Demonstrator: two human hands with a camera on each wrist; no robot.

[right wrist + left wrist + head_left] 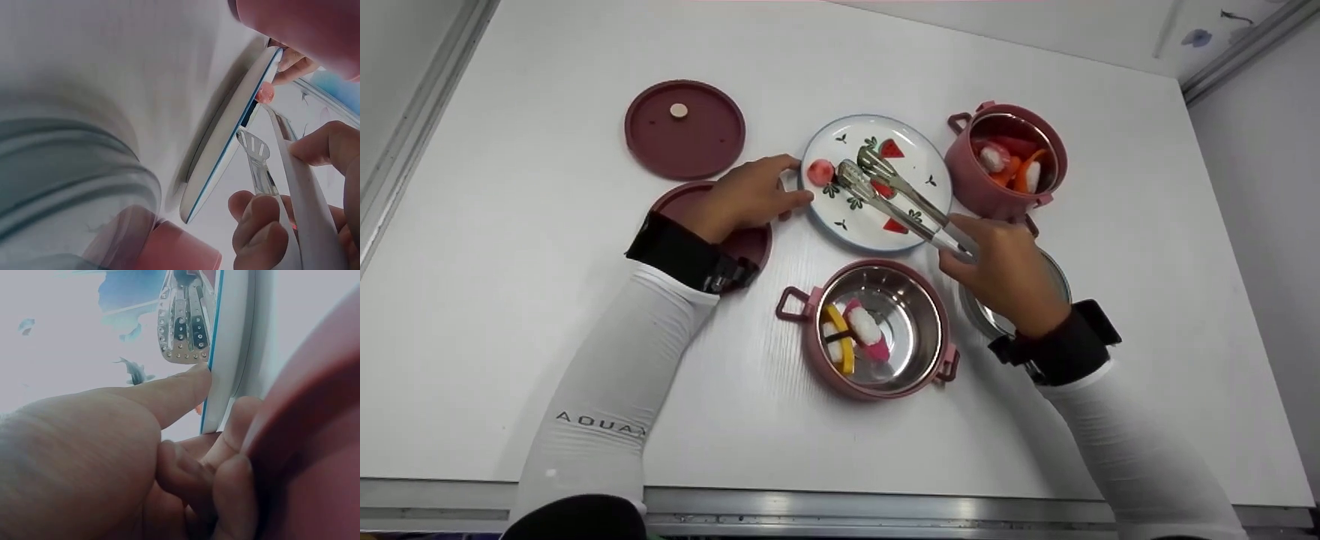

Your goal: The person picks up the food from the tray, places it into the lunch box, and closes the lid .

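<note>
My right hand [1003, 270] grips a pair of metal tongs [911, 199] by its white handles. The tongs' arms stand apart over a white plate [919, 142] with a blue rim and painted watermelon slices. One tip is beside a round pink piece [820, 172] on the plate's left side; whether they touch is unclear. At the plate's left rim, my left hand [750, 195] holds the edge, its thumb over the rim in the left wrist view and its other fingers curled outside it. Nothing shows between the tongs' tips [256, 147].
A pink steel-lined pot [911, 322] in front holds toy sushi pieces [864, 324]. Another pot [975, 176] at back right holds orange, red and white pieces. Dark red lids [682, 146] lie at left, one partly under my left arm. A clear round glass item [1056, 274] lies below my right hand.
</note>
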